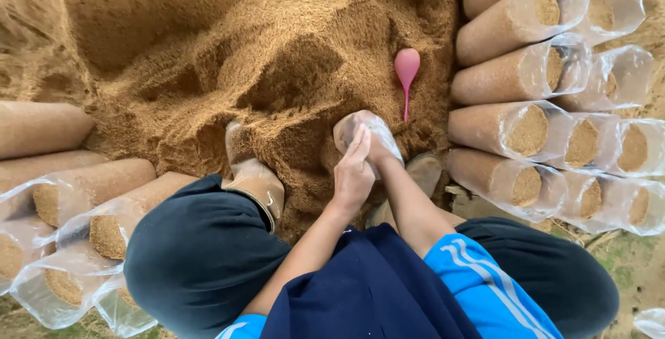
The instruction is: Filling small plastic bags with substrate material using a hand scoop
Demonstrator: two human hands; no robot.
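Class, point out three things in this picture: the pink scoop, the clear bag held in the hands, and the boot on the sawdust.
pink scoop (406,65), head view, on its rounded bowl.
clear bag (349,130), head view, on its plastic side.
boot (251,176), head view, on its shaft.

Two hands meet at one clear plastic bag (366,135) in the middle of the frame. One pink scoop (406,69) lies on the single sawdust heap (228,48). About eleven filled bags (516,128) are stacked at right, about six more (83,186) at left. Two boots (253,180) show.
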